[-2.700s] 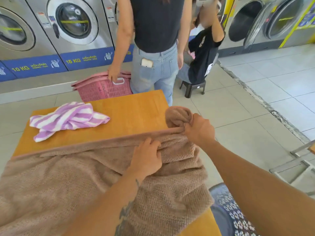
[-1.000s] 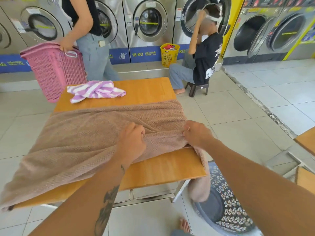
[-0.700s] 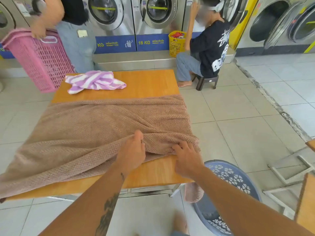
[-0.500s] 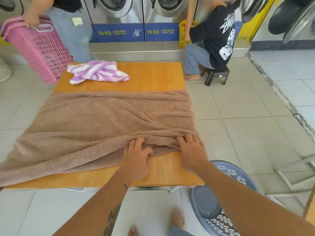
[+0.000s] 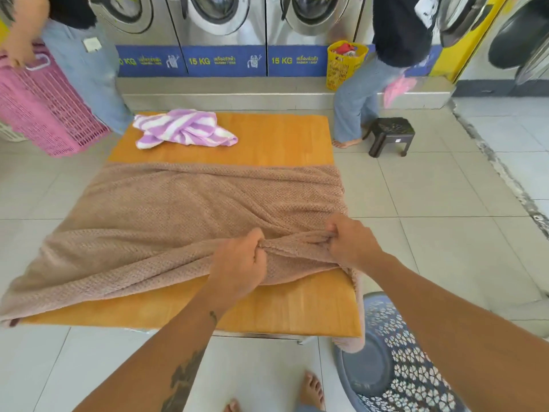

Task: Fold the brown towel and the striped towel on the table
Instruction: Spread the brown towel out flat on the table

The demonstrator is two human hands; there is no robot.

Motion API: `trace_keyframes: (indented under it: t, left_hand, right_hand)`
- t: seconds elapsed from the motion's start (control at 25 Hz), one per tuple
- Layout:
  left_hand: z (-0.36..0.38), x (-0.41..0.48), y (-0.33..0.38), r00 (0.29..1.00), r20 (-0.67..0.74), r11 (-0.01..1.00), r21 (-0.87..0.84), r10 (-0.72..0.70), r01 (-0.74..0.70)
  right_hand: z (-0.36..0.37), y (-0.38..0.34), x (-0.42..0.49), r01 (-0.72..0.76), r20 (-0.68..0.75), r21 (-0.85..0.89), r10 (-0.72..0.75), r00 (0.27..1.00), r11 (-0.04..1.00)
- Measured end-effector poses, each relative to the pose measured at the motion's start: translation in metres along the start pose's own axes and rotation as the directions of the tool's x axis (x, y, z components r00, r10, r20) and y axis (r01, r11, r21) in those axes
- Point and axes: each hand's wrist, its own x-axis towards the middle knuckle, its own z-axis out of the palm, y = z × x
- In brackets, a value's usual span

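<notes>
both hands grip the near edge of the brown towel (image 5: 178, 215), close together. the left hand (image 5: 237, 266) has its fingers (image 5: 259, 248) curled into a fist round a bunched ridge of cloth. the right hand (image 5: 352, 245), just to the right of it, has its fingers (image 5: 333, 234) curled round the same ridge. between the 2 sets of fingers the towel's edge is gathered into a tight roll. beyond the fingers the brown towel spreads across the middle of the wooden counter (image 5: 282, 138), wrinkled in slanting creases that run out from the grip. far to the left of the fingers its end hangs over the counter's left edge. below the right fingers a corner droops off the right edge, just beside a grey-blue basket (image 5: 410, 373) on the floor. a bare strip of counter lies nearer than the fingers. well beyond the fingers, at the far left corner of the counter, the striped towel (image 5: 184, 129) lies crumpled, apart from the brown one. farther still stand washing machines (image 5: 222, 25), a person holding a pink basket (image 5: 44, 108) at the left, a yellow basket (image 5: 344, 63), and another person by a dark stool (image 5: 389, 135) at the right.
</notes>
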Motion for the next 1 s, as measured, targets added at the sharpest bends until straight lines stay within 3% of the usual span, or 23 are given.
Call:
trace_keyframes:
  t: [0.12, 0.24, 0.32, 0.4, 0.48, 0.6, 0.72, 0.8, 1.0]
  left_hand:
    - [-0.027, 0.007, 0.002, 1.000, -0.025, 0.995, -0.097, -0.005, 0.002]
    - [-0.040, 0.004, -0.007, 0.990, 0.142, 1.000, -0.023, -0.011, 0.014]
    - [-0.035, -0.010, -0.019, 0.964, 0.260, 0.993, 0.116, -0.052, 0.023]
    - [-0.022, -0.032, -0.033, 0.976, 0.215, 0.960, 0.277, -0.030, -0.032]
    - [-0.009, -0.049, -0.040, 0.974, 0.222, 0.938, 0.329, 0.033, -0.107]
    - [0.002, -0.058, -0.042, 0.946, 0.295, 0.906, 0.350, 0.133, -0.236]
    - [0.012, -0.069, -0.038, 0.917, 0.399, 0.904, 0.401, -0.026, -0.149]
    - [0.013, -0.075, -0.034, 0.920, 0.387, 0.912, 0.396, -0.064, -0.103]
    - [0.007, -0.086, -0.026, 0.930, 0.355, 0.902, 0.367, 0.092, -0.229]
  right_hand:
    - [0.009, -0.016, -0.012, 0.135, -0.131, -0.126, -0.152, 0.980, 0.983]
    - [0.037, -0.035, -0.043, 0.173, -0.119, -0.123, -0.188, 0.975, 0.977]
    - [0.057, -0.038, -0.065, 0.128, -0.035, -0.221, -0.139, 0.990, 0.967]
    - [0.074, -0.040, -0.083, 0.063, 0.088, -0.303, -0.038, 0.995, 0.951]
    - [0.084, -0.045, -0.090, 0.021, 0.117, -0.353, 0.022, 0.993, 0.935]
    - [0.087, -0.053, -0.085, -0.008, 0.092, -0.422, 0.052, 0.994, 0.906]
    - [0.088, -0.050, -0.080, 0.038, 0.094, -0.450, 0.005, 0.996, 0.892]
    - [0.090, -0.045, -0.083, 0.061, 0.071, -0.464, -0.031, 0.997, 0.884]
    - [0.103, -0.046, -0.107, 0.084, -0.010, -0.497, -0.102, 0.995, 0.864]
